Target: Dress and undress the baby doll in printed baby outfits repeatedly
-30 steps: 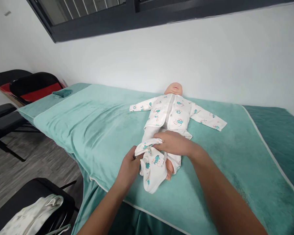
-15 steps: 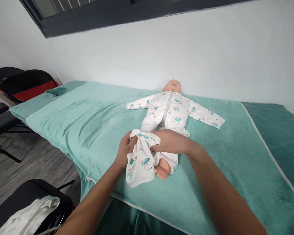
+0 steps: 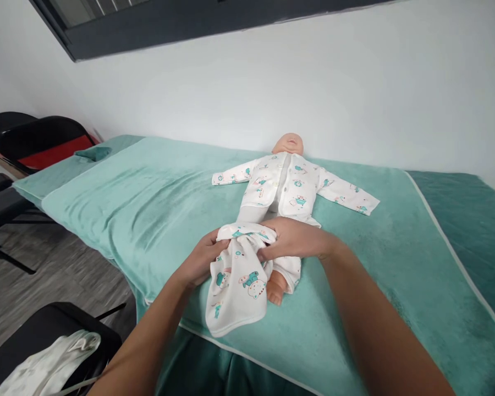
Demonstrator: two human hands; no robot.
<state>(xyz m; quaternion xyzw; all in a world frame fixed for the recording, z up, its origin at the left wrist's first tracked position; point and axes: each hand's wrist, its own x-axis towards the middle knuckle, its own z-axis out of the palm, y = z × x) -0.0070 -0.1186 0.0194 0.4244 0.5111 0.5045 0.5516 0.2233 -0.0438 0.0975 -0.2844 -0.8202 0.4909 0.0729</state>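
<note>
A baby doll (image 3: 289,144) lies on its back, head toward the wall, in a white printed jacket (image 3: 299,181) that hangs apart at the front. White printed baby trousers (image 3: 253,286) are bunched around its legs; the piece on the left hangs loose toward me. My left hand (image 3: 208,256) is closed on the left edge of that bunched fabric, thumb on top. My right hand (image 3: 291,237) grips its right edge, over the doll's legs. One bare foot (image 3: 275,289) sticks out of the right cuff. The fabric hides the other foot.
The doll lies on a green velvety cover (image 3: 157,203) over a bed beside a white wall. A black chair (image 3: 61,324) at lower left holds folded white cloth (image 3: 51,366). More black chairs (image 3: 45,137) stand at far left, with something red on them. A dark window frame (image 3: 181,25) is above.
Both hands keep hold of the trousers' edge. The bunched opening has been spread a little wider, and the loose fabric hangs lower toward me, covering more beside the bare foot.
</note>
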